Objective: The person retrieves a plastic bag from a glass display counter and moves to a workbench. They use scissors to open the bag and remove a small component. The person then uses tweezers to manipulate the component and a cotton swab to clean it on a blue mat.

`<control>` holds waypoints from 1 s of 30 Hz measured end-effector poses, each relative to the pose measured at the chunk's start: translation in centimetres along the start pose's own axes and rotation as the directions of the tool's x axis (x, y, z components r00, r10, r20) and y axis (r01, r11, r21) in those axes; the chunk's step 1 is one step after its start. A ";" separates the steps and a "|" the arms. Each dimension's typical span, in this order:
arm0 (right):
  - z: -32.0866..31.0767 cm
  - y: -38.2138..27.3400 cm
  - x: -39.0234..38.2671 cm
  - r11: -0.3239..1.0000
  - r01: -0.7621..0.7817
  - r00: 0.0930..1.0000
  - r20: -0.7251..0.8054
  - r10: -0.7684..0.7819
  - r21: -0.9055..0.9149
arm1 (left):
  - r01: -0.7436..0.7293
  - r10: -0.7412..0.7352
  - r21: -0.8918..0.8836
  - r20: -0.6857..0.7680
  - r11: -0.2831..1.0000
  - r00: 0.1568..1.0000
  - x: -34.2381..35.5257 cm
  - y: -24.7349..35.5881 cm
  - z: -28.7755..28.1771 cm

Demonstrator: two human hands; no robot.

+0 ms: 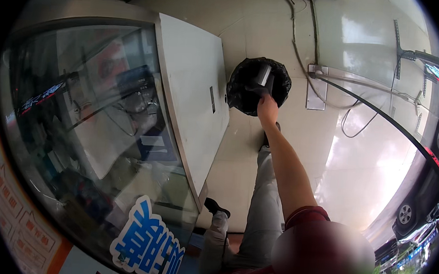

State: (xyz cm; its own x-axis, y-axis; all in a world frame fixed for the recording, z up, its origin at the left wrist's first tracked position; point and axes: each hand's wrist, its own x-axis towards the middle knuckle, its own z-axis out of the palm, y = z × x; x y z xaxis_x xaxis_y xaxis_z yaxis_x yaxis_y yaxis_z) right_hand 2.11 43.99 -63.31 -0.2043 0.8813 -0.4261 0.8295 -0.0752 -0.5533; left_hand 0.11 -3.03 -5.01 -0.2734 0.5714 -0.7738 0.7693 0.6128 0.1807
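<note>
A glass-fronted counter (93, 128) with a white top panel (192, 84) is filling the left side, reflections lying across its panes. Just right of it, a bin lined with a black bag (258, 84) is standing on the pale tiled floor (360, 162). The right hand (267, 109) is reaching over its rim, fingers closing around a dark flat object (263, 76) held above the bag. Cables (353, 116) are trailing across the tiles further right.

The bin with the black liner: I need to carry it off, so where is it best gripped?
Probably by the near rim of the bin, reached from above: its mouth faces up and the right hand is already there, over a dark boxy item inside.
</note>
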 end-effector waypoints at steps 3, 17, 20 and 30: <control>-3.0 3.0 -12.8 0.998 -0.028 0.973 0.229 0.042 -0.064 | -0.236 0.180 -0.136 -0.332 0.962 0.926 3.7 5.3 -7.3; -1.8 -10.8 -56.8 0.856 0.516 0.286 0.934 -0.213 0.037 | -0.736 0.430 -0.129 -0.740 0.665 0.518 -6.6 -9.7 4.3; -0.6 -21.2 -68.5 0.985 -0.100 0.156 0.980 -0.123 0.140 | -0.564 0.274 0.039 -0.901 0.825 0.338 -7.8 -20.5 13.4; -2.3 -46.2 -81.3 0.802 -0.579 -0.185 0.935 -0.302 0.145 | 0.038 -0.511 -0.723 -0.450 0.690 0.732 -13.9 -44.3 22.2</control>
State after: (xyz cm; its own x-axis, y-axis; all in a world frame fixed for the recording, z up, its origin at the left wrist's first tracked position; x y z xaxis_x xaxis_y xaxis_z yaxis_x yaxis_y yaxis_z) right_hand -18.42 -23.13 -1.50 -0.6990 -0.5764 -0.4233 0.7085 -0.6384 -0.3007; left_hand -17.34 -50.28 -15.72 -0.8534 0.3507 -0.3856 0.1033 0.8389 0.5343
